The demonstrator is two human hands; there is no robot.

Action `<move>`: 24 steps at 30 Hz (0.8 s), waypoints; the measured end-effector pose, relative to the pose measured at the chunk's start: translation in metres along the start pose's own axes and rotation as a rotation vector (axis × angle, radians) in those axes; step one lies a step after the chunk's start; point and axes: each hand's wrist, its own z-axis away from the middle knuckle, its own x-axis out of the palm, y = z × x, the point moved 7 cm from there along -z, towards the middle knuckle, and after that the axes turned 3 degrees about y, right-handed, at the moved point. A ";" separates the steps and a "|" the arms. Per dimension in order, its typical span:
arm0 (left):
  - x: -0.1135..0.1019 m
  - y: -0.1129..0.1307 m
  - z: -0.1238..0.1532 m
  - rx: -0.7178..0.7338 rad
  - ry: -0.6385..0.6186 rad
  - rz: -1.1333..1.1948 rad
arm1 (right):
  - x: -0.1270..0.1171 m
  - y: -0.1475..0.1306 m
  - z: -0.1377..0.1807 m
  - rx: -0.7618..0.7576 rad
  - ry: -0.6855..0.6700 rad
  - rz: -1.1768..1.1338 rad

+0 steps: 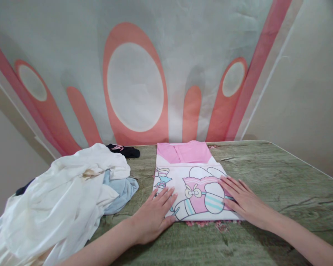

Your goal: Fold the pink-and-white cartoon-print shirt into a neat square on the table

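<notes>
A folded white and pink garment (192,181) with a cartoon print lies flat on the green table (280,177), its pink part toward the wall. My left hand (155,216) rests flat on its near left corner, fingers stretched out. On the near right side my right hand (242,201) lies flat too, fingers apart. Neither hand grips the cloth.
A loose heap of white and light blue clothes (69,195) covers the left of the table. A small black item (124,150) lies behind it by the wall. A grey cloth with orange shapes (135,81) hangs at the back. The table's right edge (305,162) runs diagonally.
</notes>
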 end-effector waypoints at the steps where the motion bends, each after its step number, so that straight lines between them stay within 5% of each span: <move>1: 0.000 0.005 0.002 0.021 -0.011 0.008 | -0.002 -0.004 0.000 -0.008 0.003 0.003; 8: 0.005 0.021 0.004 0.097 -0.022 0.003 | -0.004 -0.048 -0.008 -0.111 -0.053 -0.072; 24: -0.010 0.020 0.032 0.121 -0.055 0.177 | 0.005 -0.049 0.002 -0.062 -0.065 -0.094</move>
